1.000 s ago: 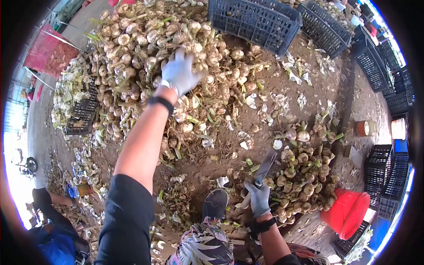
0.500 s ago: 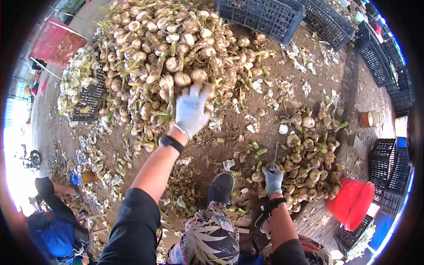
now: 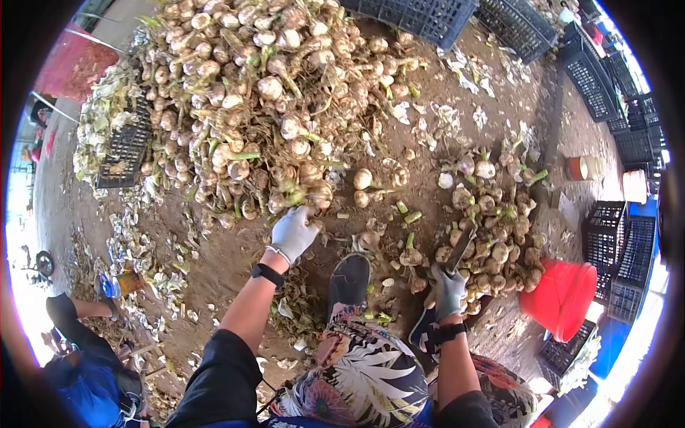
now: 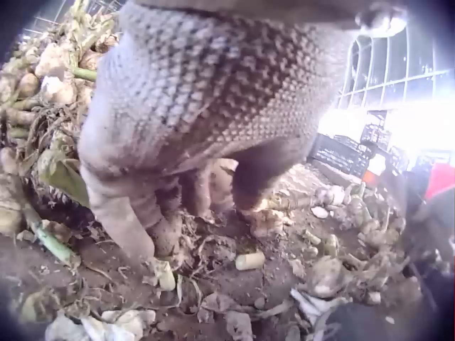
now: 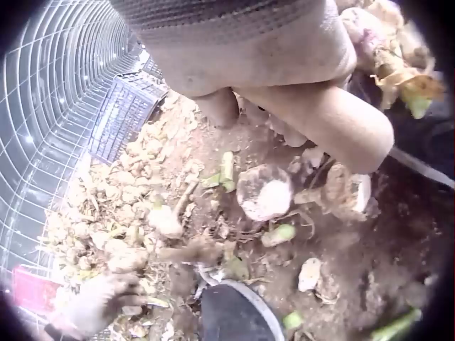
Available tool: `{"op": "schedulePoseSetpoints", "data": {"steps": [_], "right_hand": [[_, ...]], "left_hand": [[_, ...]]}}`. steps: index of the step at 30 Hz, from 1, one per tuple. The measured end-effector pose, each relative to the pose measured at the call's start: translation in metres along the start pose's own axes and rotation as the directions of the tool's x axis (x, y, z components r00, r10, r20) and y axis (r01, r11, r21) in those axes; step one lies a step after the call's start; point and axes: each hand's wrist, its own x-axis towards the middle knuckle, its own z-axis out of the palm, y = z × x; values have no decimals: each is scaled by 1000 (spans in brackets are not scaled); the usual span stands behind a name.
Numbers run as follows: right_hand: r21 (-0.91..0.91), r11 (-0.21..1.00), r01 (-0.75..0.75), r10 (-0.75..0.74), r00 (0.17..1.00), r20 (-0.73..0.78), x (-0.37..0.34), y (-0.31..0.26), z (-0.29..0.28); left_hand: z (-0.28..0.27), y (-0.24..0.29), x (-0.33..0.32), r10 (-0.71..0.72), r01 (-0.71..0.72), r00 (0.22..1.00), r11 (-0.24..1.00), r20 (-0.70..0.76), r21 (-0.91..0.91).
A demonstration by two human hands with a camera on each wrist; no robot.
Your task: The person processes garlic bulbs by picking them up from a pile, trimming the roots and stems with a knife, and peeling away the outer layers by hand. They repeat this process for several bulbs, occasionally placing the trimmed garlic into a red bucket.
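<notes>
- Knife (image 3: 465, 242) gripped by right hand (image 3: 449, 291) beside garlic heap (image 3: 499, 252); careless swing could nick it.
- Left hand (image 3: 293, 234) at edge of garlic pile (image 3: 270, 88); we cannot tell its grip; tugging could topple it.

One red bucket (image 3: 556, 299) has one small garlic pile (image 3: 499, 251) just left of it. Left of the bucket are one knife (image 3: 464, 244), two gloved hands (left hand (image 3: 294, 234), right hand (image 3: 449, 291)), one large garlic heap (image 3: 250, 93) and one other person (image 3: 93, 381).

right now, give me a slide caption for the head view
Left hand at the large garlic pile, right hand gripping a knife beside a smaller heap.
</notes>
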Motion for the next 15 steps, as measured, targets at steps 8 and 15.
{"op": "schedulePoseSetpoints", "data": {"steps": [8,15], "right_hand": [[29,992,123,-126,978,167,-12,9,30],[114,991,71,-88,985,151,-8,-4,38]], "left_hand": [[47,90,35,328,-355,928,924,-178,-145],[78,106,123,-43,-5,982,967,185,254]]}}
